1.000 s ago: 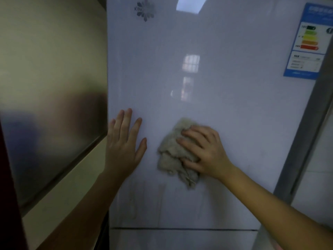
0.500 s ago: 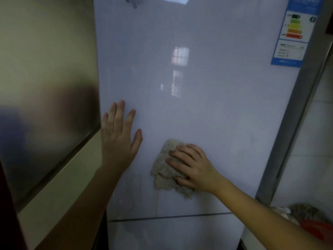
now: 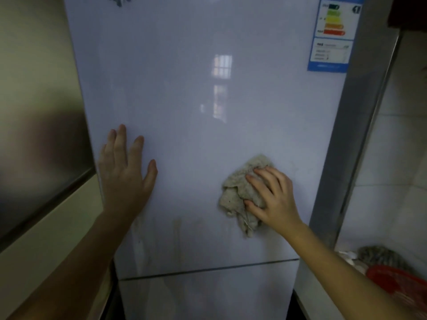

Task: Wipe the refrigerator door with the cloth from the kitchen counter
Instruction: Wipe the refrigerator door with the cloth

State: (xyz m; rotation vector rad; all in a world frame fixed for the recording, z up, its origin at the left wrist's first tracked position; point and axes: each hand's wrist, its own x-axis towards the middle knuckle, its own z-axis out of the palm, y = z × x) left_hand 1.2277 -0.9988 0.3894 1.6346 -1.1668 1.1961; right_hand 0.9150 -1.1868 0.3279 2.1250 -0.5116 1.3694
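Note:
The glossy white refrigerator door [image 3: 196, 100] fills the middle of the head view. A crumpled beige cloth [image 3: 240, 190] is pressed flat against the door's lower right part by my right hand [image 3: 275, 197], whose fingers spread over it. My left hand [image 3: 126, 174] lies flat with fingers apart on the door near its left edge, holding nothing. Faint dirty streaks [image 3: 178, 229] run down the door below and between the hands.
An energy label [image 3: 332, 35] sticks to the door's top right. A seam [image 3: 208, 270] splits the upper door from a lower one. A shiny metal panel [image 3: 39, 135] stands at left. Tiled wall, a counter with a red object [image 3: 397, 280] and a grey rag [image 3: 381, 255] lie at right.
My right hand has slid the cloth rightward across the door, away from my left hand. The left hand has stayed planted near the door's left edge.

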